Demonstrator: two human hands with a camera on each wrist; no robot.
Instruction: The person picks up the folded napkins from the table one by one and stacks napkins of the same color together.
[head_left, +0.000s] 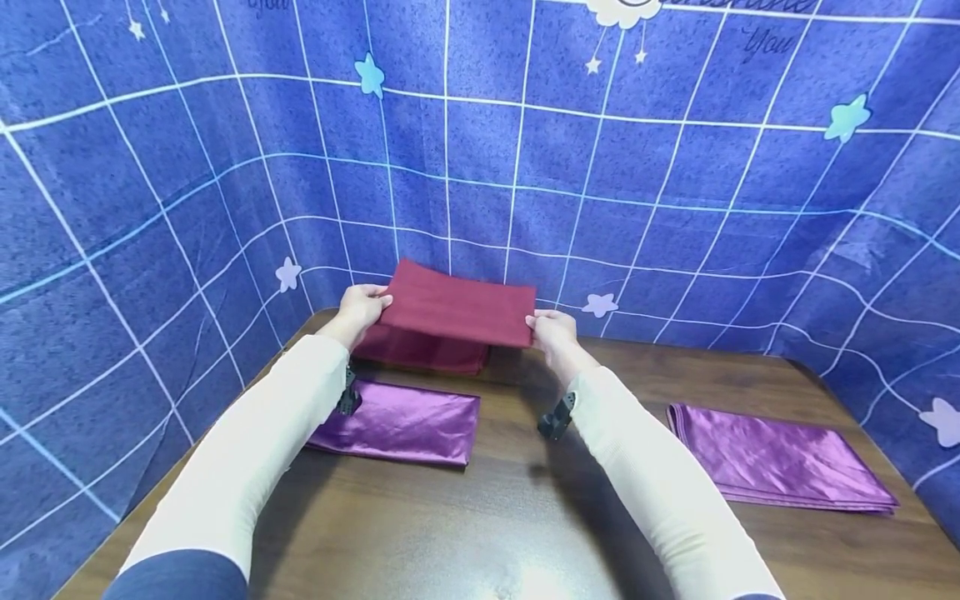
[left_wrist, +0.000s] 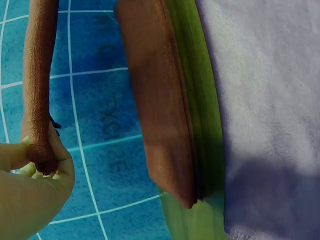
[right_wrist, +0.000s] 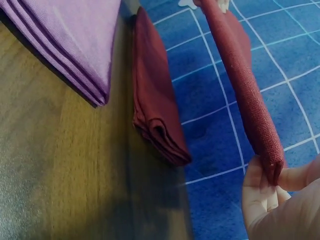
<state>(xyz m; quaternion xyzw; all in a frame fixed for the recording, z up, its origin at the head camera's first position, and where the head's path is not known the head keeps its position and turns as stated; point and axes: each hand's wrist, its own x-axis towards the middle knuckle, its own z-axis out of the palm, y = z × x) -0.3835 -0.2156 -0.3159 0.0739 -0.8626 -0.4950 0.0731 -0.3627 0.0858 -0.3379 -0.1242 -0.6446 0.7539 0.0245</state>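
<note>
Both hands hold a folded dark red cloth (head_left: 461, 308) stretched between them above the back of the table. At its left end, my left hand (head_left: 358, 312) pinches the edge between thumb and fingers. The right end is pinched by my right hand (head_left: 553, 332) in the same way. Below and slightly left lies another folded dark red cloth (head_left: 420, 348), partly hidden by the raised one. In the right wrist view this lower cloth (right_wrist: 155, 90) shows its layered edge, apart from the held cloth (right_wrist: 250, 100).
A folded shiny purple cloth (head_left: 412, 425) lies in front of the lower red one, partly behind the left forearm. Another folded purple cloth (head_left: 787, 458) lies at the right of the wooden table (head_left: 450, 517). A blue gridded curtain (head_left: 480, 167) hangs behind and at both sides.
</note>
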